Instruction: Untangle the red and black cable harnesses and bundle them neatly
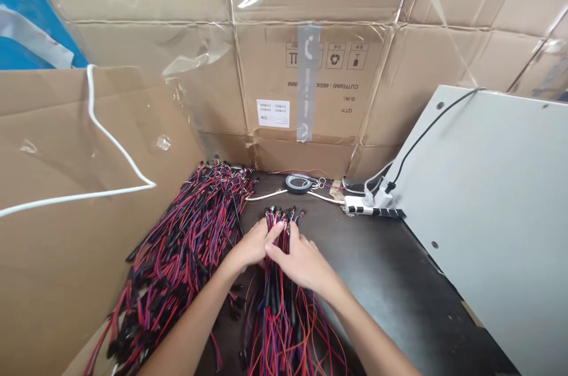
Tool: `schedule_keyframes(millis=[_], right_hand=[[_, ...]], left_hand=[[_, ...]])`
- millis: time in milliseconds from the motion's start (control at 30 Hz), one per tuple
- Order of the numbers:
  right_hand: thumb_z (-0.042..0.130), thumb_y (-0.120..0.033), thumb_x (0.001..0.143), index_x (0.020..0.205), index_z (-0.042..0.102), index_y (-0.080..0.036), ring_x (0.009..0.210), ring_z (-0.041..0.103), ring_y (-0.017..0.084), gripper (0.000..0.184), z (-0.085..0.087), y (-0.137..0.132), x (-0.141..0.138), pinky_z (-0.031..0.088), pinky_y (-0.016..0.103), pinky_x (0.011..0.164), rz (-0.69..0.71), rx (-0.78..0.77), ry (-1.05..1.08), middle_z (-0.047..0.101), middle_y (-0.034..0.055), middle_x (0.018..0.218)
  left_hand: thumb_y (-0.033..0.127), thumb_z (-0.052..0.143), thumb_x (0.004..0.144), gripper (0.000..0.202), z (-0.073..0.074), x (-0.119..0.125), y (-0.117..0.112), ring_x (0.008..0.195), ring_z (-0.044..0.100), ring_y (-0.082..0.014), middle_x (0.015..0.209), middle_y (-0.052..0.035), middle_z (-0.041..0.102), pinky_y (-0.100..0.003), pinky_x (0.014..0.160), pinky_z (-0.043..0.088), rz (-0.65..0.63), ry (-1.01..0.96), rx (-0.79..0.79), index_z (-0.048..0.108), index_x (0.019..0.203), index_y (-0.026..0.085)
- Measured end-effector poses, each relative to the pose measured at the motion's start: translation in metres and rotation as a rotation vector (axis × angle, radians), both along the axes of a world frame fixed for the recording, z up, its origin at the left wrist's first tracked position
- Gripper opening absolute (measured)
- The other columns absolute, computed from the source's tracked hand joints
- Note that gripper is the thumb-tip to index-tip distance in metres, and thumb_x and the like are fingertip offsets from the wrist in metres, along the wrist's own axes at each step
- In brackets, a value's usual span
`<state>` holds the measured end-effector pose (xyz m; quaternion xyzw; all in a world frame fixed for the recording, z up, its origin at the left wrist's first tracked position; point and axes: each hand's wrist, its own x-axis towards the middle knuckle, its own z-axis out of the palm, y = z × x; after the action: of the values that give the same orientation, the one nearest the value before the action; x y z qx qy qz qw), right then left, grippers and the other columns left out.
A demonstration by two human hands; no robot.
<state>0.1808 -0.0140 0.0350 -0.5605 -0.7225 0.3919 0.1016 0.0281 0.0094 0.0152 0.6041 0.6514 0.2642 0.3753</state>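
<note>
In the head view a bundle of wire harnesses [277, 305] in red, black and blue lies on the dark tabletop, running from the middle toward me. Small black connectors [279, 211] are gathered at its far end. My left hand [254, 244] wraps the bundle's left side just below those connectors. From the right, my right hand [306, 259] closes round the same stretch, its thumb lying across the wires near my left fingers. Some fingertips are hidden behind the wires.
A large heap of similar harnesses [195, 240] lies to the left, against a cardboard panel [66, 246]. Behind stand a roll of tape [298, 183] and a white power strip [375, 208] with plugs. Wrapped cardboard boxes [275, 80] form the back; a pale board [497, 204] leans at right.
</note>
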Motion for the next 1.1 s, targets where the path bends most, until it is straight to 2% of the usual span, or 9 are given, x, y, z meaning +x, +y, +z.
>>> schedule_keyframes(millis=[100,200,367,533,700,800,967,1033,1100], right_hand=[[0.066,-0.056,0.07,0.149,0.014,-0.011,0.125,0.042,0.041,0.105,0.003,-0.002,-0.009,0.038,0.052,0.095,0.062,0.014,-0.058,0.039,0.0263,0.14],[0.074,-0.044,0.064,0.148,0.013,-0.003,0.124,0.038,0.046,0.112,0.002,-0.005,-0.027,0.04,0.056,0.09,0.007,0.035,-0.227,0.034,0.0341,0.139],[0.076,-0.021,0.057,0.148,0.014,-0.006,0.117,0.042,0.044,0.111,-0.006,0.003,-0.046,0.045,0.056,0.077,-0.051,0.105,-0.397,0.037,0.0352,0.133],[0.075,-0.014,0.057,0.151,0.009,-0.016,0.122,0.04,0.042,0.115,-0.003,0.025,-0.015,0.047,0.054,0.084,0.185,0.054,-0.491,0.035,0.027,0.138],[0.064,-0.007,0.065,0.152,0.004,-0.023,0.122,0.041,0.039,0.107,-0.007,0.054,0.026,0.048,0.049,0.087,0.433,0.259,-0.561,0.036,0.0187,0.143],[0.057,-0.003,0.066,0.151,0.011,-0.026,0.115,0.046,0.034,0.1,-0.016,0.069,0.037,0.049,0.045,0.084,0.537,0.479,-0.525,0.042,0.0139,0.141],[0.055,-0.005,0.068,0.146,0.027,-0.02,0.109,0.049,0.031,0.084,-0.026,0.089,0.028,0.049,0.043,0.082,0.579,0.589,-0.455,0.048,0.014,0.135],[0.055,-0.007,0.069,0.139,0.038,-0.012,0.11,0.049,0.03,0.072,-0.027,0.097,0.024,0.047,0.041,0.086,0.585,0.6,-0.436,0.05,0.0165,0.132],[0.057,-0.009,0.069,0.129,0.048,-0.008,0.108,0.051,0.028,0.06,-0.026,0.104,0.023,0.045,0.038,0.09,0.61,0.6,-0.422,0.055,0.0173,0.125]], left_hand=[[0.045,0.047,0.088,0.032,0.006,0.009,0.011,0.074,0.065,-0.02,0.086,-0.0058,0.067,-0.028,0.056,0.051,0.019,-0.185,-0.263,0.056,0.101,0.017],[0.036,0.051,0.088,0.02,0.008,0.016,0.02,0.054,0.058,-0.0148,0.068,-0.0009,0.061,-0.021,0.041,0.041,0.11,-0.224,-0.37,0.055,0.092,0.017],[0.033,0.049,0.09,0.019,0.012,0.02,0.023,0.065,0.061,-0.0141,0.075,-0.002,0.062,-0.025,0.054,0.052,0.133,-0.378,-0.413,0.054,0.089,0.016],[0.028,0.054,0.087,0.016,0.017,0.015,0.022,0.074,0.065,-0.0155,0.085,-0.008,0.067,-0.034,0.075,0.055,-0.026,-0.673,-0.478,0.059,0.084,0.013],[0.019,0.05,0.083,0.013,0.003,0.004,0.019,0.069,0.066,-0.0185,0.08,-0.0088,0.066,-0.037,0.072,0.055,-0.077,-0.135,-0.179,0.061,0.08,0.012],[0.014,0.05,0.08,0.01,-0.004,0.007,0.01,0.088,0.063,-0.0256,0.083,-0.0099,0.064,-0.046,0.087,0.049,-0.005,0.087,-0.001,0.06,0.083,0.014],[0.003,0.048,0.071,0.052,-0.005,0.022,0.007,0.129,0.039,-0.0342,0.129,-0.0192,0.051,-0.054,0.105,0.032,-0.151,0.763,0.506,0.051,0.122,0.012],[0.0,0.047,0.067,0.066,-0.006,0.026,0.017,0.138,0.026,-0.0352,0.139,-0.021,0.042,-0.059,0.111,0.015,-0.243,0.885,0.576,0.043,0.132,0.009],[0.001,0.045,0.07,0.066,-0.007,0.027,0.032,0.138,0.027,-0.0316,0.138,-0.0211,0.045,-0.056,0.114,0.006,-0.318,0.907,0.567,0.04,0.135,0.007]])
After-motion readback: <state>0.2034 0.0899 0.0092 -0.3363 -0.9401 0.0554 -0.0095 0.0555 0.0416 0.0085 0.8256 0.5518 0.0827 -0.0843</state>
